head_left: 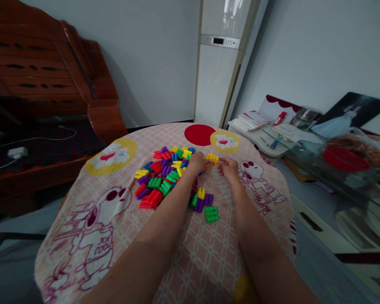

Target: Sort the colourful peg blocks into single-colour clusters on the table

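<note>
Just beyond the middle of the table, a small cluster of yellow plastic building blocks [213,158] lies between my two hands. My left hand [196,163] reaches over the right side of a colourful block pile [167,173], its curled fingers at the cluster's left end. At the other end, my right hand [229,168] has its fingers bent and its fingertips against the yellow blocks. The fingers of my left hand are partly hidden. Closer to me, beside my left forearm, lie purple blocks [203,203], a yellow block [201,193] and a green block [212,214].
A patterned cloth [193,261] covers the rounded table. To the right stands a glass shelf [323,169] with a red bowl [345,158], papers [248,121] and a picture. A wooden bench [104,109] is at left, a tall white cabinet-like unit [217,80] behind.
</note>
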The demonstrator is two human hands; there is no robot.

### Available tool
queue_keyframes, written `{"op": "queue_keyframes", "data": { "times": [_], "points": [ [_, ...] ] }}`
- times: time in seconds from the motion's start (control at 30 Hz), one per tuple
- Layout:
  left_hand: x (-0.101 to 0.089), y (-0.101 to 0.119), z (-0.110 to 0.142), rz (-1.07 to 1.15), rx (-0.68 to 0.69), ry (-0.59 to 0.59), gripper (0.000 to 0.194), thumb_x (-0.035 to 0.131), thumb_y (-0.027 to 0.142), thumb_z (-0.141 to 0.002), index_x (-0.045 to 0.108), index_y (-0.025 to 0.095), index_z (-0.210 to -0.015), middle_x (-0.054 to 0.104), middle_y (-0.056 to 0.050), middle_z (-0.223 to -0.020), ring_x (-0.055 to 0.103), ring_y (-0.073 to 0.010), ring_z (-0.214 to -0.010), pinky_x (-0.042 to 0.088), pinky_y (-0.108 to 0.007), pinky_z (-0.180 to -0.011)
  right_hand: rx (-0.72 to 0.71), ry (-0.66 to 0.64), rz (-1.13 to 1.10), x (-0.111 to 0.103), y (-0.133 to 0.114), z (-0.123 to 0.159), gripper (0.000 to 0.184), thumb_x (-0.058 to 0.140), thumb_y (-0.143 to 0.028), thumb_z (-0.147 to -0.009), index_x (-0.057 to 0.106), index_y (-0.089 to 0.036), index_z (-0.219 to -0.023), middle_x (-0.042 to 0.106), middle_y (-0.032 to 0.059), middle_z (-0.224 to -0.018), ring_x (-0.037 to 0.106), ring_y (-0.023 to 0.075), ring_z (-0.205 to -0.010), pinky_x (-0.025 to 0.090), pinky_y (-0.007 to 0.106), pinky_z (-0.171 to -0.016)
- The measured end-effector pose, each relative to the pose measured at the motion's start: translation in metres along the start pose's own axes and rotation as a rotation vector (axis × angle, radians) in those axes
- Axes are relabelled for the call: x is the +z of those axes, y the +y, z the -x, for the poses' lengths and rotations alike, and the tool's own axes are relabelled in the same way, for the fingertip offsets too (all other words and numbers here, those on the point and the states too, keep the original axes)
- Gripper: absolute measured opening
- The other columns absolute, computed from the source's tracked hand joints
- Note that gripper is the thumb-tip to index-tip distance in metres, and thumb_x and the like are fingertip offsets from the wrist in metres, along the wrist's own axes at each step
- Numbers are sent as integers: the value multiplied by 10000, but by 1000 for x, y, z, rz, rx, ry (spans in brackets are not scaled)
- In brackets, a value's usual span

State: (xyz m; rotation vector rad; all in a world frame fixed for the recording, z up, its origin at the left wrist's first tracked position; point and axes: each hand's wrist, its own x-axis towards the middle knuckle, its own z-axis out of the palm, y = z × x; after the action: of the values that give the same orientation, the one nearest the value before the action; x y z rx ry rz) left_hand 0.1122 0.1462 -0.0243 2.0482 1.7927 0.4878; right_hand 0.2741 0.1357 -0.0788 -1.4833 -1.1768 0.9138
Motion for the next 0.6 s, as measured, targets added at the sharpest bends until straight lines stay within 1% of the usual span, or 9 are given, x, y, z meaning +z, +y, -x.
{"op": "queue_keyframes", "data": {
  "times": [0.1,0.2,0.27,0.4,0.53,0.6],
  "points": [
    [2,-4,2,-12,17,1,375,669,370,-857,695,104,-1121,724,-187,-1089,666,-291,-1067,484,-315,-885,2,-15,14,0,-1,0,323,539,-126,-812,700,-120,-1092,637,-35,-585,569,82,-447,425,147,-398],
    [5,-6,4,-23,42,1,410,708,291,-808,677,112,-1176,707,-183,-1169,660,-287,-1099,485,-305,-907,-5,-36,21,-1,-2,0,329,534,-118,-817,704,-118,-1099,637,-34,-587,566,79,-446,426,146,-399],
    [8,-6,5,-33,56,11,400,675,240,-821,669,103,-1197,694,-191,-1206,654,-285,-1124,482,-308,-932,-8,-36,17,-1,-2,0,331,538,-114,-819,704,-117,-1106,644,-30,-599,573,79,-455,430,147,-403],
    [13,-4,3,-46,82,21,400,625,213,-848,657,67,-1219,685,-211,-1223,643,-297,-1157,481,-320,-966,-7,-20,25,-1,-3,1,308,566,-133,-824,712,-124,-1094,651,-25,-606,579,81,-462,436,148,-411],
    [17,-4,1,-16,78,31,404,636,206,-846,655,76,-1228,689,-208,-1225,652,-296,-1143,488,-330,-976,9,-20,38,-1,-3,2,336,560,-134,-816,708,-125,-1117,653,-26,-609,576,80,-462,425,144,-410],
    [15,-4,3,2,72,23,416,646,207,-848,646,82,-1244,701,-196,-1206,658,-282,-1131,492,-322,-970,12,-21,36,-1,-4,1,349,554,-135,-811,705,-117,-1125,652,-25,-608,574,82,-462,420,146,-407]
  ]
}}
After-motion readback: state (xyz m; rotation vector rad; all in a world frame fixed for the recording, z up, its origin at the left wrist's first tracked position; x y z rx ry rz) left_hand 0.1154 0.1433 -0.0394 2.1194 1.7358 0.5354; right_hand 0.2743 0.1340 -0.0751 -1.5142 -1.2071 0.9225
